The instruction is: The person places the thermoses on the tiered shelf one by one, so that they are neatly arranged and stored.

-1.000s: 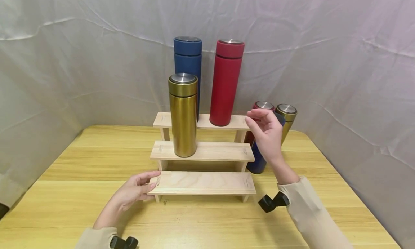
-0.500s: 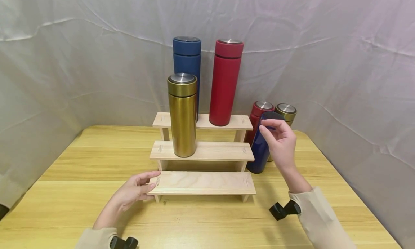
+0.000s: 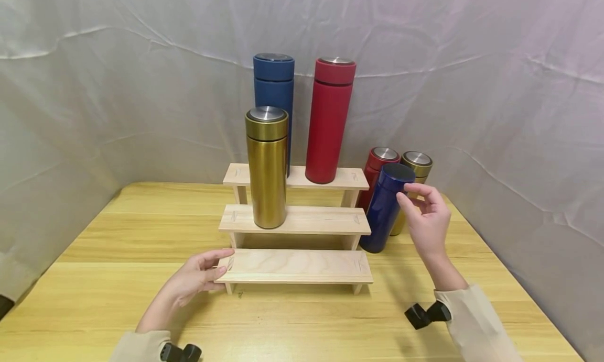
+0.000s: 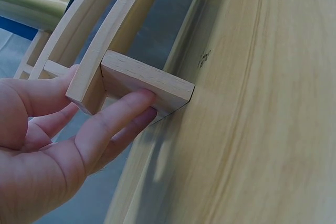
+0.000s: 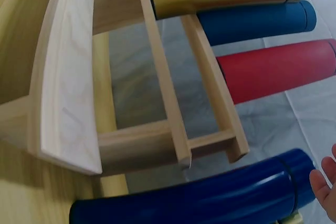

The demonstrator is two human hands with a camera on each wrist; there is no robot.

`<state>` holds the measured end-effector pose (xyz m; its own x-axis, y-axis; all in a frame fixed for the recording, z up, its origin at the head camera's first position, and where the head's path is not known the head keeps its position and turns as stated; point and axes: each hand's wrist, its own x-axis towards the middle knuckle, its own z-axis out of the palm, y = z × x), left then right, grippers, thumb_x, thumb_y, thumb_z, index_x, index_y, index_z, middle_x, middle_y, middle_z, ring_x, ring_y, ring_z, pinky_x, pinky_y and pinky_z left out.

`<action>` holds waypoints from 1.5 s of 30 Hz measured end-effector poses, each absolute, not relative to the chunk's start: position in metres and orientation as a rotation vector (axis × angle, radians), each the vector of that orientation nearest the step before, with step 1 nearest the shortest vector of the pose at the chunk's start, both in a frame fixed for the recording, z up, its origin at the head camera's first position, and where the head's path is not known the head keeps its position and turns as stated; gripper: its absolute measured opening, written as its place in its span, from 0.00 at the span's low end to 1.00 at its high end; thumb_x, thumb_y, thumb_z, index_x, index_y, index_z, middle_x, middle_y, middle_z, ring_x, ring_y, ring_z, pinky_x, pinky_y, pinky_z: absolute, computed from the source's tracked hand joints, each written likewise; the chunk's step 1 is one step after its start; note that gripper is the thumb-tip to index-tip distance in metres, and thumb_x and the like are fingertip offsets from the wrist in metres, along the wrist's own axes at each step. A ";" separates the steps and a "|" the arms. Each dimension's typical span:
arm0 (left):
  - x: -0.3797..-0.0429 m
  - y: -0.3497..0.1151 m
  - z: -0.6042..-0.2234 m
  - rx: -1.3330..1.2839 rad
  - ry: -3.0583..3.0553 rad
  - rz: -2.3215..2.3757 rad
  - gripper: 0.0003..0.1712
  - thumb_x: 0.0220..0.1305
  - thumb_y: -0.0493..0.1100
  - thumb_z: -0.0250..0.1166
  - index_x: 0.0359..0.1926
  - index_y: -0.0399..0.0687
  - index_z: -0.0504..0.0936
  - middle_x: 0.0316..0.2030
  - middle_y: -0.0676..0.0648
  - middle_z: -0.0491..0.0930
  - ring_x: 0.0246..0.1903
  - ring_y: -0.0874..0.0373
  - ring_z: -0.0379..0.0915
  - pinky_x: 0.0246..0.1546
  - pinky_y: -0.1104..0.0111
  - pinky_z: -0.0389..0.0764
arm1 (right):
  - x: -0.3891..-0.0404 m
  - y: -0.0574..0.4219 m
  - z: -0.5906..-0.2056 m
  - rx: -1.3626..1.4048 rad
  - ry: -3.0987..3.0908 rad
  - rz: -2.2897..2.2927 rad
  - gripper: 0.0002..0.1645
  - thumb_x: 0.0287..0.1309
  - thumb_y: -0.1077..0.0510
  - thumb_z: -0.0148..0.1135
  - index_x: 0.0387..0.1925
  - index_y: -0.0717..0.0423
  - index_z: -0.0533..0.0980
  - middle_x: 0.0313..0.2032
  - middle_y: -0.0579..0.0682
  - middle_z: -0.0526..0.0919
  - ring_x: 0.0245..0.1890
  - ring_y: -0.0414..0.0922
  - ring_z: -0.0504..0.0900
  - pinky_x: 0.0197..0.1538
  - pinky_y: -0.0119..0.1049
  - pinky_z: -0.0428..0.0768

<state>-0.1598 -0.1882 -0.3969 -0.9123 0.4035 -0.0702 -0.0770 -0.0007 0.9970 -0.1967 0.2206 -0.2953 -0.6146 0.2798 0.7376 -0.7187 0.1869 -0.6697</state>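
A three-tier wooden display stand [image 3: 297, 265] stands in the middle of the table. My left hand [image 3: 193, 278] holds the left end of its lowest shelf; the left wrist view shows fingers on the end and the supporting leg [image 4: 147, 77]. My right hand [image 3: 427, 226] is beside the lid of a glossy dark blue thermos bottle [image 3: 383, 215], thumb and fingers loosely bent and apart, with nothing between them. Whether a fingertip touches the lid is unclear. In the right wrist view, that hand [image 5: 326, 187] shows only partly, past the blue thermos's lid end.
A gold thermos [image 3: 267, 178] stands on the middle shelf. On the top shelf are a matte blue thermos [image 3: 273, 89] and a red one [image 3: 329, 126]. A shorter red thermos [image 3: 375, 165] and a gold one [image 3: 417, 165] stand behind the dark blue one. Grey cloth [image 3: 189, 89] surrounds the table.
My right hand has moved right and lower, from beside the top shelf's right end to the dark blue thermos's lid, uncovering that bottle. The left hand has stayed put.
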 end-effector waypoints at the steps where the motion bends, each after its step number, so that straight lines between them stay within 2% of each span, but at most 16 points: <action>1: -0.160 -0.188 -0.397 0.340 1.947 1.977 0.32 0.61 0.35 0.56 0.61 0.24 0.53 0.60 0.22 0.43 0.46 0.48 0.69 0.46 0.51 0.73 | -0.195 0.221 -0.295 0.400 -1.661 1.542 0.12 0.44 0.80 0.57 0.34 0.82 0.69 0.33 0.47 0.78 0.36 0.40 0.75 0.38 0.26 0.74; 7: -0.160 -0.188 -0.397 0.340 1.957 1.967 0.33 0.61 0.36 0.56 0.61 0.24 0.53 0.61 0.23 0.42 0.49 0.44 0.65 0.46 0.51 0.73 | -0.187 0.219 -0.291 0.307 -1.721 1.464 0.14 0.43 0.79 0.58 0.36 0.80 0.69 0.34 0.55 0.76 0.36 0.36 0.73 0.37 0.26 0.74; 11: -0.161 -0.188 -0.396 0.339 1.957 1.965 0.33 0.61 0.37 0.57 0.61 0.24 0.53 0.60 0.22 0.43 0.48 0.44 0.67 0.46 0.51 0.73 | -0.195 0.227 -0.301 0.263 -1.750 1.443 0.19 0.43 0.78 0.60 0.40 0.78 0.67 0.37 0.50 0.74 0.40 0.38 0.72 0.38 0.26 0.74; 15: -0.161 -0.188 -0.395 0.337 1.957 1.965 0.32 0.61 0.36 0.56 0.61 0.24 0.53 0.60 0.22 0.43 0.48 0.44 0.67 0.47 0.51 0.73 | -0.199 0.230 -0.307 0.214 -1.766 1.455 0.21 0.42 0.76 0.62 0.42 0.72 0.68 0.38 0.45 0.73 0.42 0.39 0.71 0.40 0.28 0.74; 18: -0.161 -0.188 -0.395 0.335 1.956 1.966 0.32 0.61 0.36 0.56 0.61 0.24 0.53 0.60 0.22 0.43 0.48 0.45 0.67 0.47 0.51 0.73 | -0.198 0.228 -0.308 0.173 -1.792 1.458 0.23 0.42 0.76 0.62 0.44 0.71 0.67 0.40 0.49 0.72 0.42 0.40 0.70 0.40 0.27 0.72; 20: -0.161 -0.188 -0.395 0.335 1.956 1.966 0.32 0.61 0.36 0.56 0.61 0.25 0.53 0.60 0.22 0.43 0.48 0.45 0.67 0.47 0.51 0.72 | -0.196 0.226 -0.307 0.148 -1.817 1.464 0.25 0.42 0.76 0.62 0.45 0.75 0.65 0.40 0.48 0.72 0.43 0.41 0.70 0.41 0.28 0.72; 24: -0.160 -0.187 -0.395 0.326 1.951 1.970 0.32 0.61 0.36 0.56 0.61 0.25 0.53 0.60 0.22 0.45 0.45 0.49 0.69 0.47 0.51 0.73 | -0.206 0.233 -0.320 0.116 -1.872 1.446 0.30 0.43 0.72 0.64 0.49 0.73 0.64 0.42 0.47 0.71 0.44 0.41 0.69 0.42 0.28 0.71; 27: -0.160 -0.186 -0.394 0.329 1.950 1.970 0.32 0.61 0.36 0.56 0.61 0.25 0.53 0.59 0.22 0.46 0.44 0.51 0.70 0.46 0.51 0.73 | -0.218 0.243 -0.335 0.104 -1.913 1.440 0.33 0.43 0.68 0.67 0.52 0.68 0.63 0.46 0.53 0.71 0.47 0.45 0.69 0.44 0.33 0.71; 30: -0.159 -0.185 -0.393 0.318 1.953 1.967 0.32 0.61 0.35 0.56 0.61 0.25 0.53 0.59 0.22 0.46 0.43 0.52 0.71 0.46 0.51 0.73 | -0.238 0.258 -0.358 0.149 -1.878 1.504 0.36 0.40 0.64 0.70 0.54 0.62 0.64 0.49 0.56 0.70 0.50 0.47 0.68 0.46 0.32 0.71; 32: -0.159 -0.185 -0.393 0.320 1.954 1.965 0.31 0.61 0.35 0.55 0.61 0.25 0.53 0.59 0.22 0.46 0.43 0.52 0.71 0.46 0.51 0.73 | -0.251 0.267 -0.374 0.186 -1.849 1.531 0.38 0.39 0.61 0.72 0.54 0.57 0.65 0.50 0.54 0.71 0.50 0.44 0.68 0.44 0.26 0.70; 34: -0.159 -0.185 -0.392 0.310 1.951 1.968 0.31 0.61 0.34 0.55 0.61 0.25 0.53 0.59 0.23 0.47 0.43 0.52 0.71 0.46 0.51 0.73 | -0.251 0.266 -0.374 0.198 -1.861 1.540 0.39 0.39 0.60 0.72 0.55 0.56 0.65 0.51 0.54 0.70 0.50 0.44 0.68 0.43 0.25 0.69; 39: -0.160 -0.186 -0.394 0.326 1.943 1.972 0.31 0.62 0.34 0.54 0.61 0.24 0.52 0.58 0.22 0.50 0.41 0.53 0.72 0.46 0.51 0.73 | -0.231 0.245 -0.351 0.142 -1.977 1.496 0.42 0.43 0.60 0.69 0.59 0.60 0.59 0.52 0.59 0.68 0.50 0.50 0.66 0.45 0.35 0.69; 41: -0.160 -0.186 -0.395 0.326 1.941 1.973 0.31 0.62 0.34 0.54 0.61 0.24 0.52 0.57 0.23 0.52 0.41 0.54 0.72 0.46 0.51 0.73 | -0.245 0.255 -0.365 0.152 -1.956 1.510 0.42 0.42 0.60 0.70 0.59 0.57 0.60 0.52 0.57 0.68 0.50 0.48 0.67 0.45 0.34 0.69; 45: -0.160 -0.186 -0.395 0.328 1.941 1.973 0.31 0.62 0.34 0.54 0.61 0.24 0.52 0.56 0.24 0.54 0.40 0.54 0.72 0.45 0.51 0.74 | -0.288 0.286 -0.410 0.167 -1.982 1.419 0.45 0.40 0.54 0.72 0.60 0.44 0.60 0.52 0.50 0.69 0.49 0.43 0.68 0.45 0.32 0.71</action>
